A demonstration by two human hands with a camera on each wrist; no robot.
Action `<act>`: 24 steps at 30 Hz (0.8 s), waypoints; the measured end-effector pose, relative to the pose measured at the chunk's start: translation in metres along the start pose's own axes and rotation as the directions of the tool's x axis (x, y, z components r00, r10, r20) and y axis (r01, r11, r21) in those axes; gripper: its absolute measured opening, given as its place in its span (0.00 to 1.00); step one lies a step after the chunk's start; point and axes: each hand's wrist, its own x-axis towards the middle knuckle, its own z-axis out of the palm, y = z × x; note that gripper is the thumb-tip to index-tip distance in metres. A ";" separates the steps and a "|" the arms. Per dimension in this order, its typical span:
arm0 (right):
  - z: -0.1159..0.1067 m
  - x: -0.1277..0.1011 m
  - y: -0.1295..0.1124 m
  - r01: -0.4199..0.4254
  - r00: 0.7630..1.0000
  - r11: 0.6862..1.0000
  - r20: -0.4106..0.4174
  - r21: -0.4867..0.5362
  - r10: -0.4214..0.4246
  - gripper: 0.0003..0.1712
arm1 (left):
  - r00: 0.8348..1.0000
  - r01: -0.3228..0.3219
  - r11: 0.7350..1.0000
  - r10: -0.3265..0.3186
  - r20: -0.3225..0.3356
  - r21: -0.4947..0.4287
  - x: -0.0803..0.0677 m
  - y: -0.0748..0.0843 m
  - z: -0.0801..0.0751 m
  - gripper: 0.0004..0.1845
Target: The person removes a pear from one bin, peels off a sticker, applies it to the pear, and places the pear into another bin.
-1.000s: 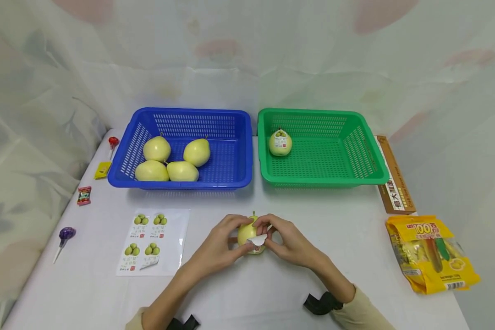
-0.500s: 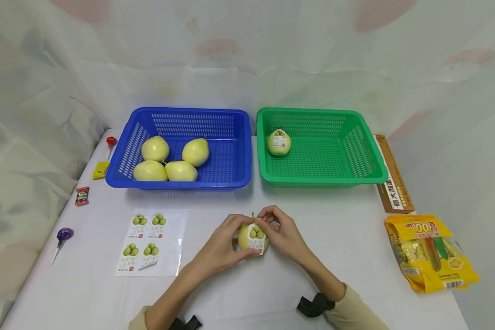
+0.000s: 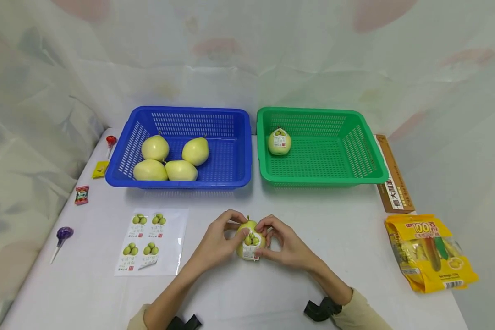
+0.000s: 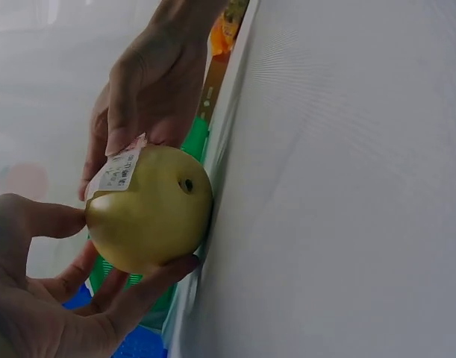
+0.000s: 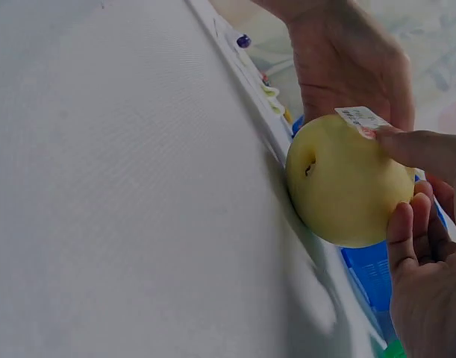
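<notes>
In the head view, a pale yellow-green pear [image 3: 247,224] stands stem up between both hands at the front of the table. A sticker [image 3: 250,251] with printed pears and text lies on its near face; in the right wrist view, the lower end of that sticker [image 5: 360,118] lifts off the skin. My left hand [image 3: 216,244] grips the pear from the left, thumb on the sticker's upper left edge. From the right, my right hand [image 3: 288,244] holds the pear, thumb on the sticker's lower right part. The pear's underside [image 4: 184,183] shows in the left wrist view.
A blue basket [image 3: 227,160] holds several bare pears; a green basket [image 3: 321,160] holds one stickered pear [image 3: 279,149]. A sticker sheet [image 3: 175,243] lies left. Candies, including a purple lollipop [image 3: 64,233], line the left edge. At right are a brown box [image 3: 396,178] and a yellow bag [image 3: 431,254].
The sticker went from curled in the fingers to spread over the pear's near face. My left thumb moved up and my right thumb down on it.
</notes>
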 end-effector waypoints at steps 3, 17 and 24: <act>0.001 -0.001 -0.001 0.001 1.000 1.000 0.004 -0.031 -0.001 0.32 | 1.000 0.020 1.000 -0.020 -0.024 -0.011 0.001 0.000 0.001 0.12; 0.004 0.005 -0.021 -0.288 0.951 0.958 -0.123 -0.007 0.285 0.13 | 0.995 0.016 0.998 -0.009 0.096 -0.069 -0.001 -0.003 -0.005 0.22; 0.001 0.009 -0.029 -0.388 0.917 0.919 -0.067 0.075 0.393 0.09 | 0.986 -0.001 0.999 0.009 0.168 -0.047 -0.005 -0.001 -0.009 0.35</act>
